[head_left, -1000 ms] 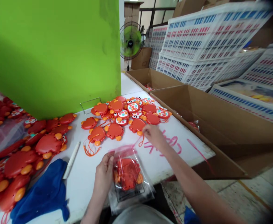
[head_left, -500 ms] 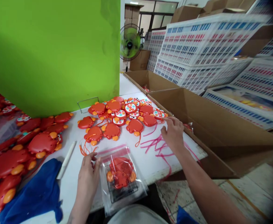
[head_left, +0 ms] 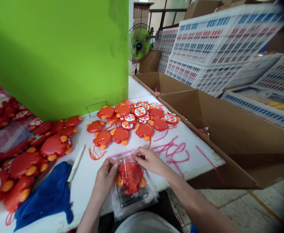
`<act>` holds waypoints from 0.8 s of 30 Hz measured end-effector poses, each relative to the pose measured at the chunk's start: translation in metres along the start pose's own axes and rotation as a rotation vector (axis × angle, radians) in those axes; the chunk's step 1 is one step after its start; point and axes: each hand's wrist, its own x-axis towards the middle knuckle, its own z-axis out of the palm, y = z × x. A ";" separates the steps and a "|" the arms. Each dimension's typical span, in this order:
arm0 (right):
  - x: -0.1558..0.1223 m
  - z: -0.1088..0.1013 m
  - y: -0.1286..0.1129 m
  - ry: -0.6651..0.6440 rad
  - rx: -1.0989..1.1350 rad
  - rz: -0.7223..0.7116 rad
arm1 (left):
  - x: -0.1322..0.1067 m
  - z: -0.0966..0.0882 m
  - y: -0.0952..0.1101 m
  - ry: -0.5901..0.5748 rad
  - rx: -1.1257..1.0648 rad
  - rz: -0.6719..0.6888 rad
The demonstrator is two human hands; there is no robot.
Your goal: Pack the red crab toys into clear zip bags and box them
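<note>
A clear plastic bag (head_left: pixel 138 202) lies at the front table edge, close to my body. Inside it shows a red crab-shaped toy (head_left: pixel 131 176) with orange claws, above a dark printed rectangle. My left hand (head_left: pixel 107 174) pinches the bag's upper left side between thumb and fingers. At the upper right of the bag, the fingers of my right hand (head_left: pixel 146 158) are closed on its top edge. Several loose pink strips (head_left: pixel 178 150) lie on the white table (head_left: pixel 197 168) to the right of that hand.
Red toys (head_left: pixel 121 135) with orange cords are piled beyond the bag, with more heaped at left (head_left: pixel 25 161). A blue cloth (head_left: pixel 45 194) and a white pen-like stick (head_left: pixel 76 163) lie left. Open cardboard boxes (head_left: pixel 219 129) border the right side; a green panel (head_left: pixel 59 58) stands behind.
My right hand has come from the pile's right side to the bag's top edge. My left hand now pinches the bag. One pink strip now lies apart at the right table edge.
</note>
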 end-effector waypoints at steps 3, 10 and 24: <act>0.003 -0.003 0.006 0.005 0.184 0.050 | -0.002 0.001 0.001 -0.004 -0.154 -0.057; -0.005 -0.019 0.006 0.055 0.434 0.120 | -0.006 -0.006 0.010 -0.061 -0.398 -0.237; -0.011 -0.027 0.003 0.071 0.611 0.050 | -0.012 -0.002 0.018 -0.003 -0.595 -0.173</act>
